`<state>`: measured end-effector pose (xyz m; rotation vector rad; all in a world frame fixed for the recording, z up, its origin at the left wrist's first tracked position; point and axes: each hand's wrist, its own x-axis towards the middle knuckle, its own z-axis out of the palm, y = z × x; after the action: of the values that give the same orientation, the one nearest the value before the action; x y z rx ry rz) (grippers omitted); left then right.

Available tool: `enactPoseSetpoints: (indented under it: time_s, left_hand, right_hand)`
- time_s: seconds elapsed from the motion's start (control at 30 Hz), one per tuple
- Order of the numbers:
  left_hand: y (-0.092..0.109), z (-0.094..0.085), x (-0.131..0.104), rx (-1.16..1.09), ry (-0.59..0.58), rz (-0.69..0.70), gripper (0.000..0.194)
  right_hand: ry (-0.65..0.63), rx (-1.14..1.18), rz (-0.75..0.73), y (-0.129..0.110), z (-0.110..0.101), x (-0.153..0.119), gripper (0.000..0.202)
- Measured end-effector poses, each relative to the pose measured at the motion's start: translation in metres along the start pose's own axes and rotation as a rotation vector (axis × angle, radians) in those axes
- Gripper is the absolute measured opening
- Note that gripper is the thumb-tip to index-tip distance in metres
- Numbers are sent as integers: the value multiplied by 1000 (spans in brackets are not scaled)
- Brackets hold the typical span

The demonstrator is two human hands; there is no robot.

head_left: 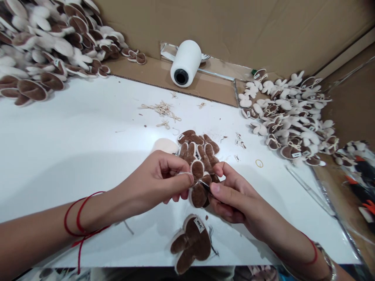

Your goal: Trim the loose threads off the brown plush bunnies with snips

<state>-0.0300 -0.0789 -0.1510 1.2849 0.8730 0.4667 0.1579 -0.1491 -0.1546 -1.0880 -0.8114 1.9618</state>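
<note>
My left hand (166, 177) is closed, thumb and finger pinching the left edge of a small brown plush piece (199, 196) with white edging and rounded lobes. In my right hand (234, 197) is a thin dark tool with a shiny metal tip (205, 185); the tip touches the middle of that piece, and its exact kind is hard to make out. Behind both hands lies a cluster of brown bunny-shaped plush pieces (212, 144). Nearer to me, a single brown bunny-shaped piece (195, 244) with a white label lies on the table.
Plush pieces are heaped at the back left (64, 47) and right (287, 109). A white roll (187, 62) lies on cardboard. Small cord bows (161, 108), loose labels (236, 158), a yellow rubber band (259, 163) and metal tweezers (310, 191) are on the white table (58, 128).
</note>
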Motion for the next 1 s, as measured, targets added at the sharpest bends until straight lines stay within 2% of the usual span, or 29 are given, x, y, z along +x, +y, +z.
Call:
enactPoseSetpoints:
  time_s: [0.13, 0.23, 0.47, 0.8, 1.0]
  left_hand:
    - [1, -3, 1, 38, -50, 22, 26]
    - [3, -2, 0, 73, -31, 24, 28]
    - [6, 2, -1, 55, -49, -75, 26]
    - [5, 3, -1, 25, -100, -115, 28]
    - [8, 2, -3, 55, -123, -69, 29]
  right_hand:
    - [4, 6, -1, 0, -1, 1, 36]
    - [-3, 2, -2, -1, -1, 1, 35]
    - [-70, 54, 20, -1, -1, 3, 36]
    - [-107, 105, 50, -3, -1, 4, 39]
    - [-118, 77, -8, -2, -2, 3, 38]
